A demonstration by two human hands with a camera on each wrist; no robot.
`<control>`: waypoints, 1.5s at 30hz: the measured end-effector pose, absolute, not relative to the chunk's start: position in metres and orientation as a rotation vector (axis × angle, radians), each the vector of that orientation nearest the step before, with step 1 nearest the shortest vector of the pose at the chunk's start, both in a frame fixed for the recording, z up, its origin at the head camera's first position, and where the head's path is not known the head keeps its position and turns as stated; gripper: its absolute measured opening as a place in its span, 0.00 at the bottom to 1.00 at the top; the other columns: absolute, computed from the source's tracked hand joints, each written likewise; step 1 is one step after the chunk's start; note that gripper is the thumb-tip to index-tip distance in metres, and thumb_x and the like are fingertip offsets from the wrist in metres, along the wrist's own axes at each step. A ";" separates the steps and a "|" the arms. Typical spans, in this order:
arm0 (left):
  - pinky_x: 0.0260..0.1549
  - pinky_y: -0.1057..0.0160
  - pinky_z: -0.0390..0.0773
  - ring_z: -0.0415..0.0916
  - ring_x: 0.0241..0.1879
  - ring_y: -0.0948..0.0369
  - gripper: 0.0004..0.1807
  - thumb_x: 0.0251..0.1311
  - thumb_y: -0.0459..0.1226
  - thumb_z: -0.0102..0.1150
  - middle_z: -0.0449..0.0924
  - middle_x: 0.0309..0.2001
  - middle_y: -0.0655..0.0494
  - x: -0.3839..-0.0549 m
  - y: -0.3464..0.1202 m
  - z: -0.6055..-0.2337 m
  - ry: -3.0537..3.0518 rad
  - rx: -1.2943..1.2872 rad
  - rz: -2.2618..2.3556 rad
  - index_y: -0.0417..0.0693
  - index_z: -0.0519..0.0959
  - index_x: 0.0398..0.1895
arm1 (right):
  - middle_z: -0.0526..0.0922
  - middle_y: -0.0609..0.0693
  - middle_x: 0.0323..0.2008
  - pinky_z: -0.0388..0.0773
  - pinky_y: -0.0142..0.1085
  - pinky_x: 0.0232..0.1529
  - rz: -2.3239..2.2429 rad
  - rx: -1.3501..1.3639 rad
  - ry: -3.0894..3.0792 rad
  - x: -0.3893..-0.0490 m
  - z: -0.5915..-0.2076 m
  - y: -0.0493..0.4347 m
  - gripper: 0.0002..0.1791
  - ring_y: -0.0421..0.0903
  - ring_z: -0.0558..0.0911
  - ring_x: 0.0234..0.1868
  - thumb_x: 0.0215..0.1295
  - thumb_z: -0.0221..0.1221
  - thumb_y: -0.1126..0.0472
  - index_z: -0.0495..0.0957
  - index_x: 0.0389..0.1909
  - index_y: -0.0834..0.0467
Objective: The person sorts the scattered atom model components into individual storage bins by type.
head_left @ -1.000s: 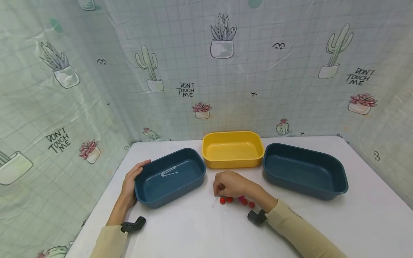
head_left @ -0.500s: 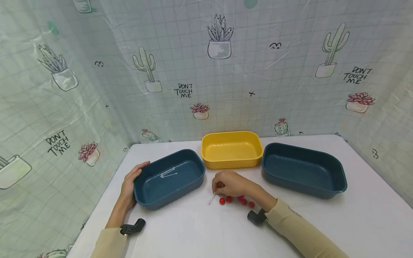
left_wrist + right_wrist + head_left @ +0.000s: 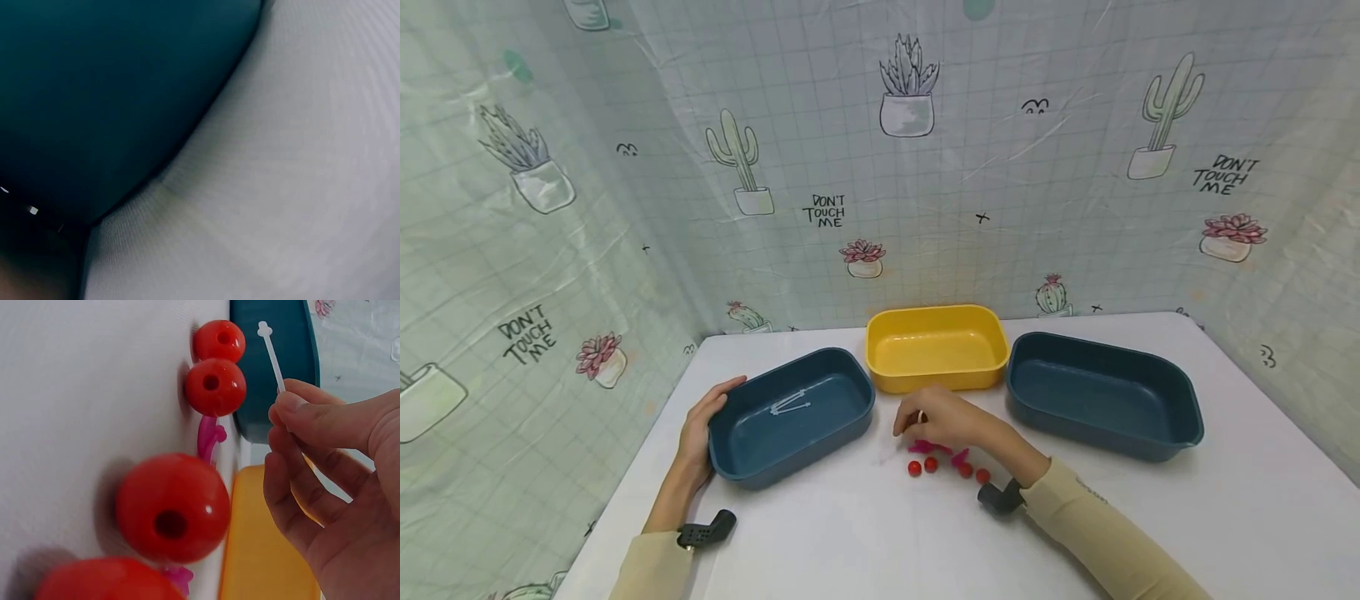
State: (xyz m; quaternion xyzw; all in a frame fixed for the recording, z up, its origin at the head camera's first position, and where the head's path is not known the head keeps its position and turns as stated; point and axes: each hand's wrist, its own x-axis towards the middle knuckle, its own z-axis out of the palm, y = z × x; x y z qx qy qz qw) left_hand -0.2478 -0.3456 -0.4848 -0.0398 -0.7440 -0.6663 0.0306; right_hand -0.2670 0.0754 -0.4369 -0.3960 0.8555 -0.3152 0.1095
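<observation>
- Right hand point(image 3: 942, 417): thumb and index clamped on a white stick point(image 3: 272, 360); remaining fingers loosely bent.
- White stick: thin, straight, pale, smooth, plastic-looking, knobbed tip; held in front of the yellow bin, free end toward the left blue bin; faint against the white in the head view.
- Left hand point(image 3: 698, 433): fingers apart from the thumb side, relaxed, resting against the outer left end of the left blue bin point(image 3: 835, 398); left wrist view too dark for finger detail.
- Left blue bin: smooth, rounded corners, set at a slant; thin white sticks point(image 3: 793, 408) on its floor in a rough V.
- Red beads point(image 3: 144, 500): four, round, glossy, dark hole visible in each; on the table near the right hand.
- Pink pieces point(image 3: 960, 457): small, knobby; beside the beads, one partly covered by the right hand in the head view.
- Yellow bin point(image 3: 940, 382): shiny, rounded rectangle, behind the right hand, between both blue ones.
- Right blue bin point(image 3: 1105, 400): same rounded shape, angled the other way.
- Black wrist cameras point(image 3: 1000, 498) on both wrists, beige sleeves point(image 3: 1097, 525).
- Table point(image 3: 820, 542): white, fine weave up close.
- Curtain point(image 3: 820, 83): wrinkled, pale, gridded, cactus prints and "DON'T TOUCH ME" lettering, on back and sides.
</observation>
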 end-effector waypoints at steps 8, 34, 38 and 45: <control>0.61 0.82 0.67 0.63 0.71 0.72 0.29 0.84 0.47 0.30 0.59 0.80 0.48 -0.247 -0.346 -0.485 -2.306 -0.106 -2.041 0.45 0.64 0.78 | 0.90 0.45 0.36 0.81 0.27 0.44 -0.980 -1.174 2.528 -0.267 -0.435 0.080 0.06 0.36 0.80 0.37 0.66 0.68 0.66 0.90 0.40 0.55; 0.60 0.82 0.67 0.63 0.71 0.71 0.28 0.84 0.48 0.30 0.61 0.79 0.53 -0.248 -0.346 -0.482 -2.323 -0.082 -2.035 0.48 0.65 0.78 | 0.89 0.44 0.38 0.85 0.35 0.43 -1.104 -1.182 2.602 -0.269 -0.395 0.074 0.06 0.39 0.80 0.37 0.65 0.68 0.67 0.90 0.40 0.54; 0.60 0.82 0.67 0.62 0.72 0.71 0.28 0.84 0.48 0.30 0.60 0.79 0.52 -0.249 -0.346 -0.481 -2.323 -0.078 -2.036 0.47 0.64 0.78 | 0.89 0.44 0.38 0.85 0.36 0.44 -1.116 -1.194 2.602 -0.271 -0.390 0.069 0.06 0.40 0.80 0.38 0.65 0.68 0.67 0.90 0.40 0.54; 0.60 0.82 0.66 0.61 0.73 0.69 0.28 0.84 0.47 0.30 0.60 0.80 0.50 -0.248 -0.345 -0.479 -2.332 -0.060 -2.022 0.46 0.64 0.78 | 0.89 0.46 0.37 0.85 0.36 0.44 -1.121 -1.230 2.620 -0.276 -0.384 0.060 0.06 0.40 0.79 0.38 0.65 0.68 0.68 0.89 0.38 0.54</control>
